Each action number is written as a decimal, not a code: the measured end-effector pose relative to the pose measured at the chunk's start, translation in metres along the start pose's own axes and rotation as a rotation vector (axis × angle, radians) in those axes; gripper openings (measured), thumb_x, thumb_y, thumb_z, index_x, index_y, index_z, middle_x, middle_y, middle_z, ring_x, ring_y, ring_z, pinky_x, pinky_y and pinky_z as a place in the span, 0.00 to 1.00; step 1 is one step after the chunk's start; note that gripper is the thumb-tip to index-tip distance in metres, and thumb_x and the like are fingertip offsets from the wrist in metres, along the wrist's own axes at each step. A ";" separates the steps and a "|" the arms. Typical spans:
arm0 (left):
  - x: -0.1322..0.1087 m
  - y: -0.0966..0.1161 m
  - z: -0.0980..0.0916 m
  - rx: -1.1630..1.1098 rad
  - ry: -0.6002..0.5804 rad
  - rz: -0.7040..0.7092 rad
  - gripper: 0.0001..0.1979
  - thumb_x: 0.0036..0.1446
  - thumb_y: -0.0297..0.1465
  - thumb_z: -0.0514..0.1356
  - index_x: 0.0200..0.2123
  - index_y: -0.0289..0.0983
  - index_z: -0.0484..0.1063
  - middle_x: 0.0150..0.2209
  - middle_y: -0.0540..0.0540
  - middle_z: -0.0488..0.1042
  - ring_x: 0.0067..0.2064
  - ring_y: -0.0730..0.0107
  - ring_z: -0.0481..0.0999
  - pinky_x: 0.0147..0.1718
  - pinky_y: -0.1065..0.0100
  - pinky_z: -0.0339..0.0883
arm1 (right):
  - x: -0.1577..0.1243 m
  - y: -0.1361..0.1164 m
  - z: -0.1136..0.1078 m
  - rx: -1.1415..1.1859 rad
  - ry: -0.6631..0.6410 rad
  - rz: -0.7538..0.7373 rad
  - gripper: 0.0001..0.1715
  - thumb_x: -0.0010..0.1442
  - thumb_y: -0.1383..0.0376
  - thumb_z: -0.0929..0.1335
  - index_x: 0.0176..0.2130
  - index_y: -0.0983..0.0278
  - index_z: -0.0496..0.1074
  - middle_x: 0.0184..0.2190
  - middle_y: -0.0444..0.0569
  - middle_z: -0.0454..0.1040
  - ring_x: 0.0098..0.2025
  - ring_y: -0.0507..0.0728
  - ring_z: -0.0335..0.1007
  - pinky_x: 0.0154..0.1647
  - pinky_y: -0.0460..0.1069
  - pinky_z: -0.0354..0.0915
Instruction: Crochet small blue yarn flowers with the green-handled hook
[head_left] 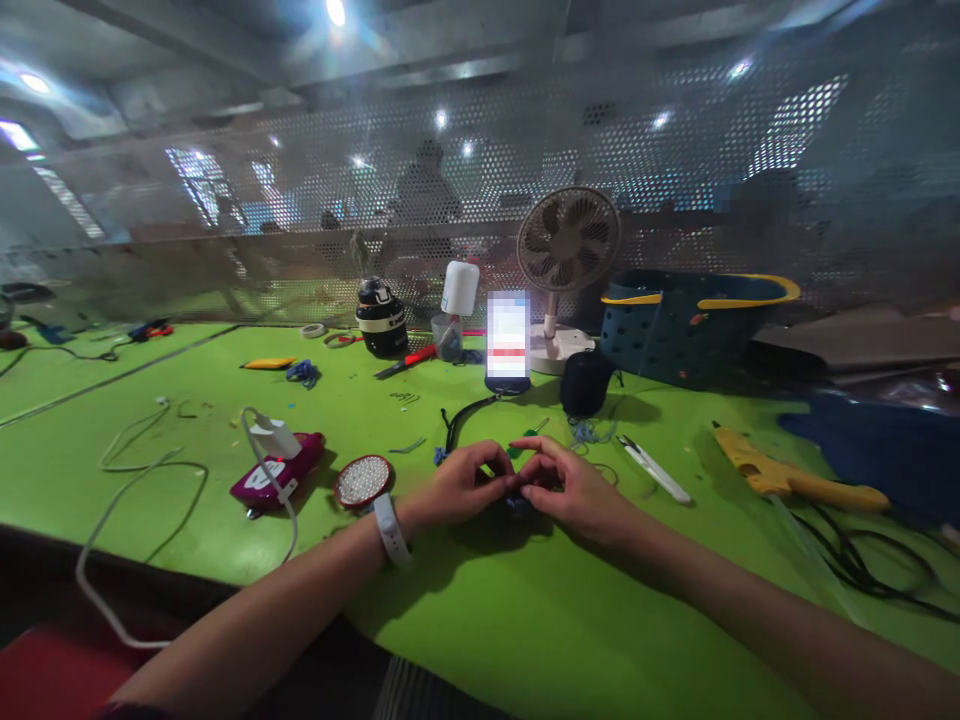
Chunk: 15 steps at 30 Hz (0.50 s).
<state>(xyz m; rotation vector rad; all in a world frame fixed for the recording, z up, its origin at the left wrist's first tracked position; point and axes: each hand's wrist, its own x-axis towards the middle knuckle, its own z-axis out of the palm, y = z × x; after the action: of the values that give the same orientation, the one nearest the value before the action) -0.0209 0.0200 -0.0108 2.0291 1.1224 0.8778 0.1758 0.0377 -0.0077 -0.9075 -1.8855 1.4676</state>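
Red dish (339, 494), white beads (364, 480) (near hands (471, 477))

Bare forearms (300, 590) (720, 580) angled inward, both hands (471, 482) (570, 492) nearly meeting, fingers (541, 446) bent.

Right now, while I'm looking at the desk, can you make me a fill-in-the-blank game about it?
1. The left hand and right hand are close together above the ____ table.
2. A white band goes around the person's ____ wrist.
3. Just left of the dark blue basket stands a ____ with round blades.
4. The glue gun on the right side of the picture is colored ____.

Missing words: green; left; fan; yellow.
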 end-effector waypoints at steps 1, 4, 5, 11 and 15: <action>0.000 0.000 -0.001 0.009 -0.003 0.004 0.08 0.60 0.34 0.59 0.35 0.35 0.70 0.33 0.47 0.74 0.34 0.71 0.71 0.33 0.68 0.68 | 0.000 0.001 -0.002 0.007 0.002 0.006 0.26 0.55 0.69 0.69 0.53 0.63 0.64 0.33 0.43 0.73 0.36 0.54 0.71 0.39 0.51 0.68; 0.000 0.001 -0.005 0.006 -0.022 0.001 0.08 0.60 0.34 0.59 0.35 0.35 0.70 0.34 0.46 0.74 0.35 0.70 0.72 0.35 0.67 0.69 | 0.000 0.005 -0.006 0.036 0.016 0.021 0.24 0.56 0.68 0.69 0.52 0.62 0.64 0.35 0.44 0.73 0.38 0.55 0.72 0.40 0.52 0.68; -0.001 0.002 -0.006 -0.005 -0.031 -0.004 0.08 0.60 0.34 0.59 0.36 0.34 0.70 0.35 0.46 0.74 0.36 0.70 0.72 0.36 0.67 0.69 | 0.000 0.007 -0.006 0.048 0.019 0.024 0.24 0.56 0.68 0.69 0.52 0.62 0.65 0.35 0.44 0.73 0.39 0.55 0.72 0.39 0.52 0.68; -0.001 0.002 -0.006 -0.016 -0.044 0.008 0.08 0.60 0.34 0.58 0.35 0.34 0.69 0.34 0.46 0.73 0.35 0.70 0.72 0.35 0.67 0.68 | -0.003 0.004 -0.001 0.087 0.018 0.029 0.26 0.56 0.71 0.68 0.54 0.63 0.64 0.36 0.44 0.73 0.38 0.53 0.71 0.40 0.51 0.68; -0.001 0.000 -0.003 -0.002 -0.032 0.031 0.06 0.59 0.32 0.60 0.34 0.34 0.70 0.32 0.47 0.73 0.34 0.71 0.71 0.34 0.68 0.67 | -0.002 0.002 0.002 0.044 0.011 0.004 0.26 0.55 0.71 0.68 0.53 0.63 0.64 0.35 0.44 0.73 0.36 0.53 0.71 0.37 0.50 0.67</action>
<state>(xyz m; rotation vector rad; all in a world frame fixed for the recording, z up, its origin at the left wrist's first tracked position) -0.0240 0.0197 -0.0090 2.0571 1.0749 0.8583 0.1754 0.0351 -0.0106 -0.8972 -1.8378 1.4971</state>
